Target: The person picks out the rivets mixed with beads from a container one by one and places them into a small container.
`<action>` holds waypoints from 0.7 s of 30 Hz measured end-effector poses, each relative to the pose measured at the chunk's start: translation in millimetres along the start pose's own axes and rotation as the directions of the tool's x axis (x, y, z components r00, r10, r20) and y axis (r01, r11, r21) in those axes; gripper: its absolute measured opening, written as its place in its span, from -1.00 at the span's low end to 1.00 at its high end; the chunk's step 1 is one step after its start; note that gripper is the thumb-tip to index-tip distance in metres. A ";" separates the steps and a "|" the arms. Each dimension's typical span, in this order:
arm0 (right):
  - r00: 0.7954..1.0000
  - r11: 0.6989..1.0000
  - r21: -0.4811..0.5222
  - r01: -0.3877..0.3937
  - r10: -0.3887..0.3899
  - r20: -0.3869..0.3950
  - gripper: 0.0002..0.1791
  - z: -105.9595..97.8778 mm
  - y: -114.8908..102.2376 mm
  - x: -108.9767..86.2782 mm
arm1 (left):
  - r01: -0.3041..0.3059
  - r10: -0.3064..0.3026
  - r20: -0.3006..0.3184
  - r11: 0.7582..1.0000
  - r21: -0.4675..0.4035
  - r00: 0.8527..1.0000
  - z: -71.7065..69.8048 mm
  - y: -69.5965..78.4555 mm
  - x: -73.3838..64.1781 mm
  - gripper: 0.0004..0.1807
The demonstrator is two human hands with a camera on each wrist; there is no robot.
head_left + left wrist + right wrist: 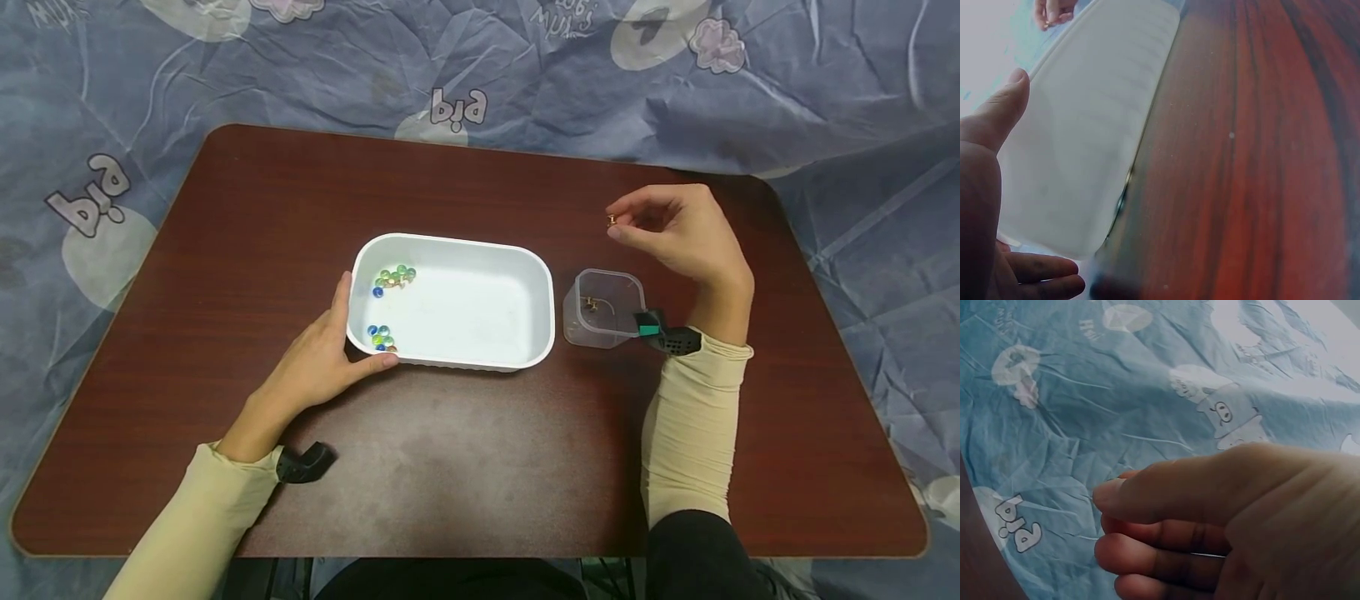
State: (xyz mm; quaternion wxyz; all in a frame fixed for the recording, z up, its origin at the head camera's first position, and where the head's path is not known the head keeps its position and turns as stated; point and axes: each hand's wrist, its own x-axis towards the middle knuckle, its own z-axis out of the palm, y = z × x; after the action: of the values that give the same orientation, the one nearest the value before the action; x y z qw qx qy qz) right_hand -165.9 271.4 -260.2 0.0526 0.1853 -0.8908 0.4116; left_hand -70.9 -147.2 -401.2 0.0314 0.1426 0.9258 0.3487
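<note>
My left hand (318,354) rests against the left end of a white tray (472,304), its fingers straight along the end wall and its thumb at the front rim. In the left wrist view that thumb (1007,106) lies against the tray's outer wall. Inside the tray at the left are two clusters of glass marbles (380,337), the farther one with small gold bits among it. Up at the right, my right hand (686,229) pinches a small gold push pin (612,220) between thumb and fingertips. The right wrist view hides the pin behind the thumb (1166,490).
Just right of the tray stands a clear plastic box (602,308) with a few gold pieces (592,304) inside, close to the right wrist's black camera (671,336). All stand on a brown wooden table (450,467). Beyond its edges lies a wrinkled blue printed cloth (330,83).
</note>
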 end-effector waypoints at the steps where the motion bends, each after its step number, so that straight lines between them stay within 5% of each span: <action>1: 1.000 1.000 -0.004 -0.005 0.005 -0.005 -0.82 -1.4 0.6 -0.8 | 0.002 -0.002 0.002 1.000 -0.001 1.000 -0.1 0.1 0.2 0.33; 21: 0.997 0.998 -0.015 -0.068 0.067 -0.032 -0.83 -24.0 -1.9 -19.5 | 0.008 -0.008 0.007 1.000 -0.002 1.000 -1.7 1.0 0.6 0.35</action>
State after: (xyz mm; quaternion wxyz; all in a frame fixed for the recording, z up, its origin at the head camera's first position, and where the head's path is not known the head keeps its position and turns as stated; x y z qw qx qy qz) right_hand -148.5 294.0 -247.8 0.0544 0.1482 -0.8988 0.4090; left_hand -71.5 -147.4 -399.2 0.0360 0.1401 0.9258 0.3492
